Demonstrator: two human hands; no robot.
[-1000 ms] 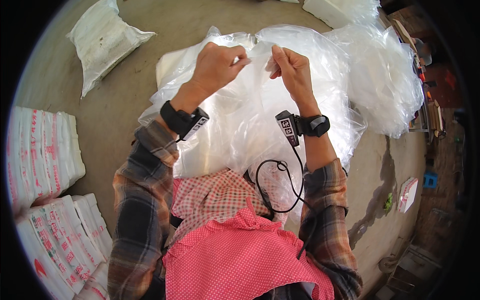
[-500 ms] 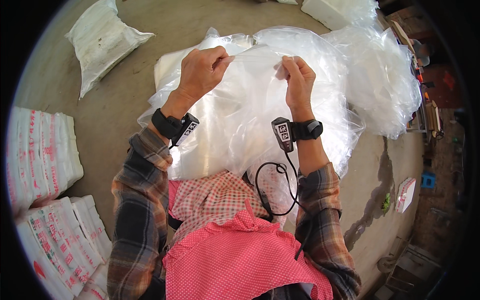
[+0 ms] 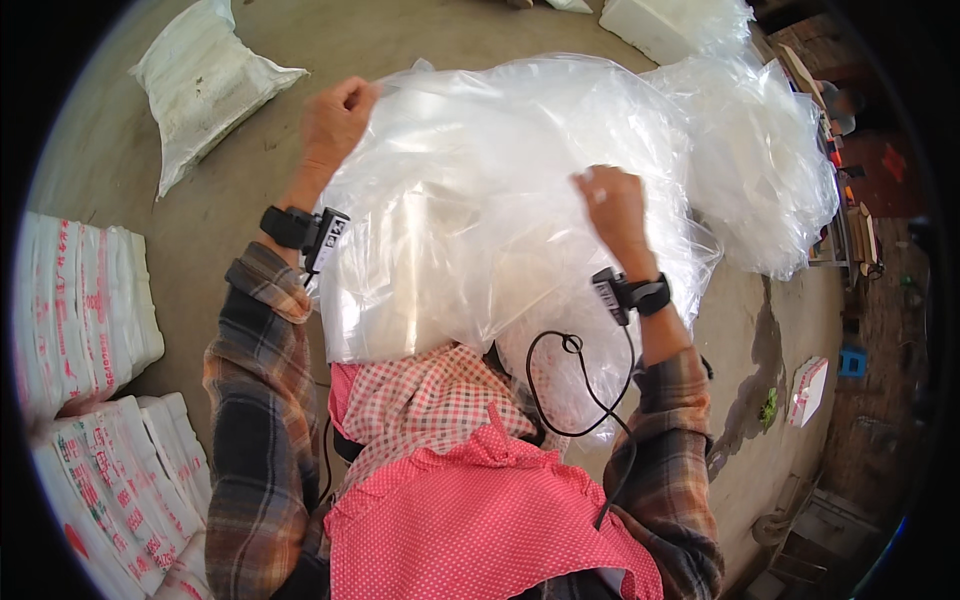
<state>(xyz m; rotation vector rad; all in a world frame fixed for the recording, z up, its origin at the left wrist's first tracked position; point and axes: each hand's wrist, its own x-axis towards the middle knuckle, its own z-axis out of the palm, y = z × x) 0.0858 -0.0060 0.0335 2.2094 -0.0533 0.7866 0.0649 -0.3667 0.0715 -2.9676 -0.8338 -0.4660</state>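
A large clear plastic bag [image 3: 470, 230] is spread wide in front of me, over a pile of more clear plastic. My left hand [image 3: 335, 120] grips its upper left edge, held high. My right hand [image 3: 612, 205] pinches its right side, lower and closer to me. Both wrists carry black bands with small devices, and a black cable [image 3: 570, 390] loops down from the right one. Below the bag are my plaid sleeves and a pink dotted cloth [image 3: 480, 520].
A heap of crumpled clear plastic [image 3: 770, 170] lies at the right. A filled white sack [image 3: 205, 85] rests on the concrete floor at upper left. Stacks of white printed bags [image 3: 80, 300] sit at the left, more at lower left [image 3: 110, 490]. A white block [image 3: 660, 25] is at the top.
My hands have moved apart: the left up and to the left, the right down and to the right. The bag between them has spread out wide.
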